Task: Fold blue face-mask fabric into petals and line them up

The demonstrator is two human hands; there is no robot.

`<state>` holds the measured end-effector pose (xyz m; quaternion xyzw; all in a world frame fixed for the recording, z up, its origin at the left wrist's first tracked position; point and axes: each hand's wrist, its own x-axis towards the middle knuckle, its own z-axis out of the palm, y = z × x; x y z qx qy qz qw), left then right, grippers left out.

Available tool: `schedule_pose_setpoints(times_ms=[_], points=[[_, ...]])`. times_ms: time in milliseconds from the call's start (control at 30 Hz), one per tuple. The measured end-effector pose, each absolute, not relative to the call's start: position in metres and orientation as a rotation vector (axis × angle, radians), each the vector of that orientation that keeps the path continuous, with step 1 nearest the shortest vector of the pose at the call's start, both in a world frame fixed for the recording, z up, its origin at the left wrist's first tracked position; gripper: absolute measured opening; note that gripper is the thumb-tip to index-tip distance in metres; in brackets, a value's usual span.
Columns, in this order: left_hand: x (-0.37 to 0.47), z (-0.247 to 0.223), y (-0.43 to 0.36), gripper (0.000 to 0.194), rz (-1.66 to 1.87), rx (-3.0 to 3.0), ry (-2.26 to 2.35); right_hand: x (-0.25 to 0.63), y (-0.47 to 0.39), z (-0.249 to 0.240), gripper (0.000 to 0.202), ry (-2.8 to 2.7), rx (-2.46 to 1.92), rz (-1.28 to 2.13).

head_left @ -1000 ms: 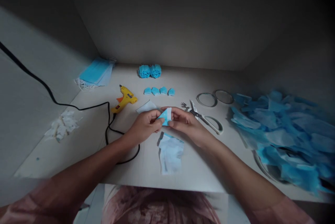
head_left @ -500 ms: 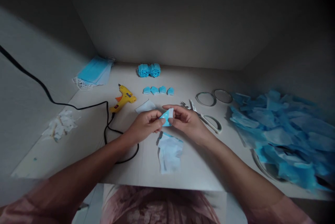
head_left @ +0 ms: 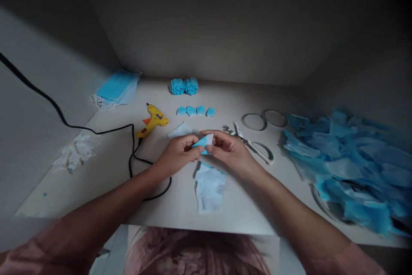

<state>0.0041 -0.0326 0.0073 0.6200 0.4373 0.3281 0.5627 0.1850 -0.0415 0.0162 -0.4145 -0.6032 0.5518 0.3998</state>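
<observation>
Between both hands is a small blue-and-white fabric piece (head_left: 203, 142), folded to a slanted point. My left hand (head_left: 180, 152) pinches its left corner with thumb and fingers. On its right side, the thumb and fingers of my right hand (head_left: 229, 150) are closed on the same piece. Just below lie several loose pale blue fabric pieces (head_left: 210, 189) on the table. Another whitish piece (head_left: 180, 130) rests behind my left hand. Scissors (head_left: 259, 148) lie partly behind my right hand.
A yellow glue gun (head_left: 152, 121) with a black cord (head_left: 96, 132) lies left. Behind are folded blue petals (head_left: 195, 111), two blue fabric roses (head_left: 184, 86) and face masks (head_left: 116, 86). Wire rings (head_left: 254, 121) and a heap of blue fabric (head_left: 347, 159) are right; white scraps (head_left: 77, 153) far left.
The fabric piece's slanted fold has shifted slightly in my fingers, its blue part now reaching further left. Both hands keep their grip in nearly the same place.
</observation>
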Motion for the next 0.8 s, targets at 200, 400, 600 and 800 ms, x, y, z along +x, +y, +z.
schedule_pose_setpoints(times_ms=[200, 400, 600, 800], points=[[0.003, 0.008, -0.033, 0.019, 0.739, 1.460, 1.015, 0.189, -0.039, 0.022, 0.025, -1.515, -1.072, 1.249], [0.004, 0.005, -0.032, 0.021, 0.734, 1.450, 0.989, 0.186, -0.038, 0.012, 0.013, -1.597, -1.136, 1.090], [0.003, 0.013, -0.033, 0.022, 0.699, 1.355, 0.964, 0.187, -0.041, 0.019, 0.005, -1.837, -1.093, 0.675], [0.002, 0.017, -0.034, 0.023, 0.733, 1.326, 0.944, 0.193, -0.040, 0.021, 0.018, -2.018, -0.883, 0.321]])
